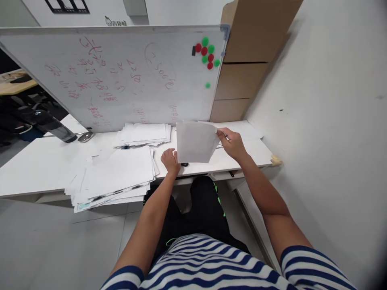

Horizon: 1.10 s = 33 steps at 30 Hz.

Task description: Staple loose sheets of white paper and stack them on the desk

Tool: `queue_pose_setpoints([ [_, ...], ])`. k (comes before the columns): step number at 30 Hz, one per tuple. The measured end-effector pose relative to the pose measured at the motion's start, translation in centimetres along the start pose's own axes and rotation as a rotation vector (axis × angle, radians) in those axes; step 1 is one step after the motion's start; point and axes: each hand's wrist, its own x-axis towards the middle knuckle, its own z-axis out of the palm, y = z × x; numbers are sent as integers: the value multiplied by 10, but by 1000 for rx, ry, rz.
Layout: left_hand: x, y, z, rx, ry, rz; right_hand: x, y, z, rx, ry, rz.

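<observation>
A white sheet of paper is held up on edge over the desk, facing me. My right hand pinches its upper right corner between thumb and fingers. At the sheet's lower left edge, my left hand rests on the desk with its fingers loosely bent and apart, gripping nothing that I can see. A small black object shows just under the sheet's bottom edge. Left of my left hand lies a large, uneven stack of papers that overhangs the desk's front edge. Behind it sits a smaller paper stack.
A whiteboard with red writing and round magnets stands along the back of the white desk. Cardboard boxes are stacked at the back right, beside a wall. A dark bottle and a computer mouse are at left.
</observation>
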Motion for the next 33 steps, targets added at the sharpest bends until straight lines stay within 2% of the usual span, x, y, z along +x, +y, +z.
queue_pose_setpoints([
  [2,-9,7,-7,-132,57,59,-15,3,-3,2,-26,26],
  [4,-21,20,-16,-284,28,118,-29,6,-4,-14,-62,22],
  [6,-32,36,-28,-452,-94,125,-40,7,-2,-37,-93,-7],
  [11,-40,69,-69,-959,-528,-140,-53,1,0,-61,-135,-38],
  [14,-36,74,-97,-1031,-757,-139,-59,-1,0,-55,-123,41],
  [17,-41,72,-115,-1072,-847,-196,-74,-4,2,0,-71,154],
  [19,-51,69,-119,-1078,-834,-224,-89,-7,8,61,-6,275],
  [22,-73,62,-111,-1055,-772,-302,-119,-16,26,197,117,499],
  [26,-102,48,-96,-975,-587,-505,-160,-36,59,496,255,701],
  [29,-109,39,-93,-945,-431,-591,-180,-50,78,720,188,789],
  [33,-92,39,-99,-879,-259,-555,-188,-63,93,799,43,808],
])
